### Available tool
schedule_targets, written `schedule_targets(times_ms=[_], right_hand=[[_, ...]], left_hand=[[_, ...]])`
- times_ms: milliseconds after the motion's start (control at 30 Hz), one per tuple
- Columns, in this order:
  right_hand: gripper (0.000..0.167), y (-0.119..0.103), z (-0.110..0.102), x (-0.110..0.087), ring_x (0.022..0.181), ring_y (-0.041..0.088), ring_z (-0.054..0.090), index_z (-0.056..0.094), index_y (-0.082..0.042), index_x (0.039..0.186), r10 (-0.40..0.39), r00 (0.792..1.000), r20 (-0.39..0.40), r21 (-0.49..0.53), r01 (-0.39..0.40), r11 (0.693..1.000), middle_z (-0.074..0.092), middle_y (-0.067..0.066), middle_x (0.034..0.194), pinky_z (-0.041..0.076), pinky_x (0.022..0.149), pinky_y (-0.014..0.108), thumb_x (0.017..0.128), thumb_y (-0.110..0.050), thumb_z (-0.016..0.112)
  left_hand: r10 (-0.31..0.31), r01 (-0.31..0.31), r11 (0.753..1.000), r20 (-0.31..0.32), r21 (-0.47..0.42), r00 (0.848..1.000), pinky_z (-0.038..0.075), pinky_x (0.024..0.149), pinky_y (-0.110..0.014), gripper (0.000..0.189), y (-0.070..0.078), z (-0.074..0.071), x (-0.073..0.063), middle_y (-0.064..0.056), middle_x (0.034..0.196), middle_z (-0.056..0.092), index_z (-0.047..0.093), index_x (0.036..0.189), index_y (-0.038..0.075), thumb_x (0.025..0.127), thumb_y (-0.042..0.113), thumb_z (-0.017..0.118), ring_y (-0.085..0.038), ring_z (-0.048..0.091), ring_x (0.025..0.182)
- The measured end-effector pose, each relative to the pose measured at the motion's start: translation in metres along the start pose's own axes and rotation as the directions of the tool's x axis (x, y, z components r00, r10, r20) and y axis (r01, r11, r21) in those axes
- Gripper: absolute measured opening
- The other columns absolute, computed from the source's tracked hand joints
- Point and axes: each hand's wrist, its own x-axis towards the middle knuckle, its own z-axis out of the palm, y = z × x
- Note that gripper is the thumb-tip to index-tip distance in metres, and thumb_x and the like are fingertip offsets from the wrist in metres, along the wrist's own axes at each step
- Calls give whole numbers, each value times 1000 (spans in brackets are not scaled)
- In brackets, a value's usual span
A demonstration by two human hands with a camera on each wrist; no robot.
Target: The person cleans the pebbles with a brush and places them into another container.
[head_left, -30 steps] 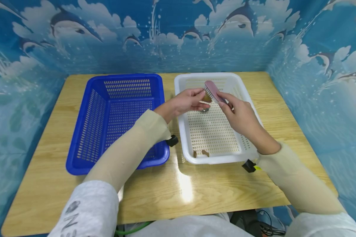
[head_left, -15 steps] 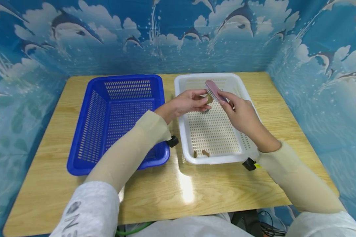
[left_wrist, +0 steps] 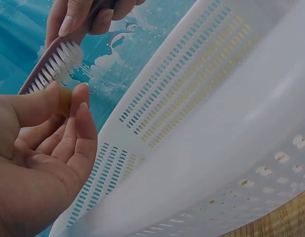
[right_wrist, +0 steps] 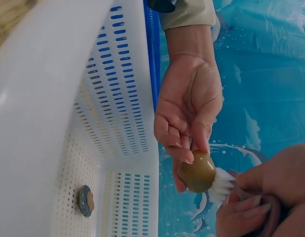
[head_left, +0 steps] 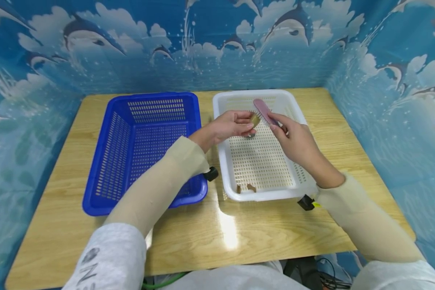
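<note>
On my head feed, the stone (head_left: 255, 120) sits over the far half of the white basket (head_left: 272, 196), pinched between the left hand's (head_left: 230, 125) thumb and fingertips. The right hand (head_left: 295, 139) has its fingers curled round the handle of the pink brush (head_left: 264, 110). Compared with half a second ago, I see the brush shifted slightly right, and more of the stone shows beside the bristles. Two brown pieces (head_left: 251, 187) have stayed by the white basket's near-left corner, and the blue basket (head_left: 88, 177) stands near the table's (head_left: 210, 241) left edge as before. My left wrist feed shows the white bristles (left_wrist: 56, 64) facing that hand; only a sliver of the stone shows between thumb and finger. On my right wrist feed I get the stone's rounded, shiny face, the bristles at its edge, and a dark grey piece (right_wrist: 86, 201) on the white basket's floor.
</note>
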Motion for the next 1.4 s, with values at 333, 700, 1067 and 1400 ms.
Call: schedule_targets(times_ms=[333, 700, 1067, 1400], right_hand=[[42, -5, 7, -4, 47, 14, 41, 48, -12, 144, -57, 998, 25, -15, 58, 998, 50, 4, 63, 35, 45, 31, 105, -27, 47], [41, -3, 6, 0, 50, 16, 42, 49, -12, 144, -33, 999, -2, -10, 33, 999, 52, 7, 66, 36, 46, 31, 105, -26, 46], [43, -4, 6, -1, 49, 16, 42, 46, -15, 146, -7, 1000, 28, 0, 8, 1000, 51, 7, 66, 36, 46, 32, 105, -29, 44], [42, -11, 9, 0, 47, 15, 40, 47, -14, 145, -41, 999, 11, -9, 41, 999, 52, 7, 65, 35, 44, 30, 105, -28, 45]], left_hand=[[1, -1, 1000, -18, 17, 1000, 49, 74, -25, 42, -5, 0, 0, -4, 101, 67, 47, 142, 3, 100, 4, 52, -9, 65, 80], [39, -35, 988, -25, 147, 999, 46, 72, -23, 51, -5, -2, -1, -9, 145, 47, 41, 148, 8, 99, 6, 56, -10, 63, 87], [35, -32, 992, -24, 124, 999, 49, 74, -23, 39, -3, -3, 0, -15, 121, 64, 55, 137, 5, 98, 5, 58, -22, 64, 102], [42, -25, 988, -104, 155, 994, 43, 63, -21, 40, -4, -1, 0, -8, 112, 70, 58, 134, 6, 94, 9, 65, -7, 61, 78]])
